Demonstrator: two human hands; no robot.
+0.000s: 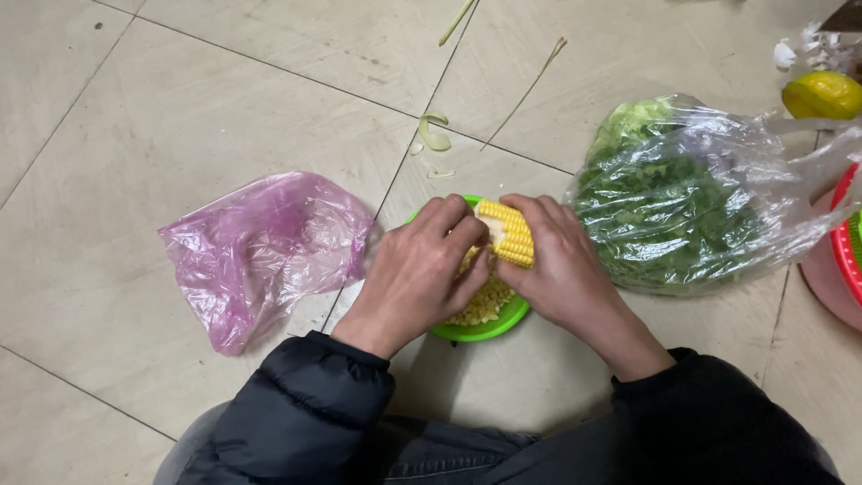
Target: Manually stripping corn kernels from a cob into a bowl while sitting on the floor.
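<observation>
- Both hands meet over the green bowl (503, 325), right in front of the person's knees on the tiled floor (180, 135).
- The right hand (561, 269) is wrapped around the corn cob (510, 235), fingers curled closed over its far side, holding it just above the bowl; the rows of yellow kernels that remain show between the two hands.
- The left hand (422, 274) is closed against the cob's bare end, thumb tucked in at the stripped patch; how tightly it presses, I cannot tell from here.
- Holding the cob directly above the bowl looks sensible: whatever comes loose would drop straight in rather than scatter on the tiles.
- And the bowl does hold something: loose kernels (485, 305) piled in it, partly hidden under the hands.
- Off to the left lies a pink plastic bag (265, 251), crumpled and slack; what it holds, if anything, is not clear through the film.
- To the right, touching close to the right hand, sits a clear plastic bag (718, 180) stuffed with leafy greens (669, 216), dark leaves below, a paler head at the top.
- At the far right edge, a red basket (844, 242) rim peeks in, and above it a yellow-green fruit (822, 94).
- Thin green scraps (435, 135) lie scattered on the tiles beyond the bowl.
</observation>
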